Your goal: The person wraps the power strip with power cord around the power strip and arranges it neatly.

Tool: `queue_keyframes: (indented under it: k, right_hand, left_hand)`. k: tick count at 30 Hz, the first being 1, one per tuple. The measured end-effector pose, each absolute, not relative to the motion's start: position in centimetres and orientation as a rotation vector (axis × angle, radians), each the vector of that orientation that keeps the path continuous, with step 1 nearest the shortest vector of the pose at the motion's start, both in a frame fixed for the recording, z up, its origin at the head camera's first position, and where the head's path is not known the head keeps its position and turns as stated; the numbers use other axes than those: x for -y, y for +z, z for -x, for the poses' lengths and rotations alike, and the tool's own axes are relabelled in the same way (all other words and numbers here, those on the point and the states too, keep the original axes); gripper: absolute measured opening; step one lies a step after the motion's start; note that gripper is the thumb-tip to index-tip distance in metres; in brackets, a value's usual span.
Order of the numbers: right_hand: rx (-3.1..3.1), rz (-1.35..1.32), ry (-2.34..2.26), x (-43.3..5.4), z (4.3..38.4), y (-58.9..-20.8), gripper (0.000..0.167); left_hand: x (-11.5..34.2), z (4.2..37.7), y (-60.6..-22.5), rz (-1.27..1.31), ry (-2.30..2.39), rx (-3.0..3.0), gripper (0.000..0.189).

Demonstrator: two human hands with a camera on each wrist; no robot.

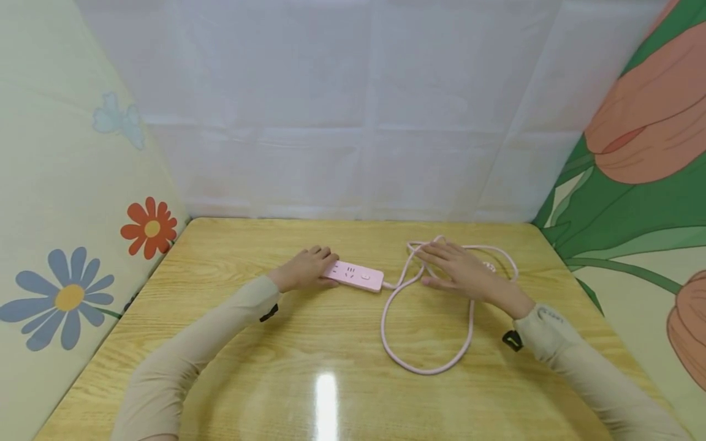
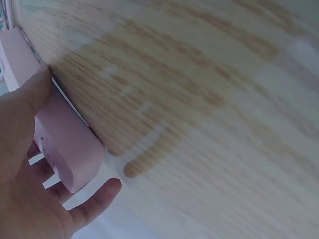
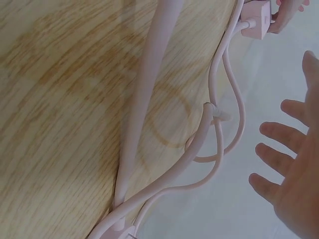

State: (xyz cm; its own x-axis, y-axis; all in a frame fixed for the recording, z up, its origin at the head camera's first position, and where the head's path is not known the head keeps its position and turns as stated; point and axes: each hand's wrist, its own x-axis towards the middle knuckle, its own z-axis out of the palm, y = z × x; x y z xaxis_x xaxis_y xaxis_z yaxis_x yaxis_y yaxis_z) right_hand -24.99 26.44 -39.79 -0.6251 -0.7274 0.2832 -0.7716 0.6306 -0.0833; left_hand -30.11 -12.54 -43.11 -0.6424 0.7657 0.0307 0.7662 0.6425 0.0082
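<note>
Beige sleeves (image 1: 157, 386) reach in over the near part of the table (image 1: 265, 380). At the end of one, the left hand (image 1: 303, 269) grips one end of a pink power strip (image 1: 355, 275), thumb on one side and fingers on the other. Holding nothing, the right hand (image 1: 463, 269) hovers over the looped pink cord (image 1: 426, 371), its fingers parted and nearly straight. That cord leaves the strip's other end (crossing itself between the hands). Beyond stands a white backdrop (image 1: 331, 122); flowered panels (image 1: 49, 202) flank the wooden top.
</note>
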Motion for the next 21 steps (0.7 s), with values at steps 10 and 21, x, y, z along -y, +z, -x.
queue_keyframes:
  k: [10, 21]
  right_hand:
    - [2.569, -1.295, 0.279, -25.7, 25.1, -40.2, 0.063]
    - [2.527, -1.349, 0.232, -24.7, 25.1, -40.0, 0.064]
  left_hand:
    - [12.6, 30.0, -43.9, 1.298, -0.121, 2.897, 0.063]
    - [12.6, 29.1, -43.2, 1.293, -0.177, 2.849, 0.06]
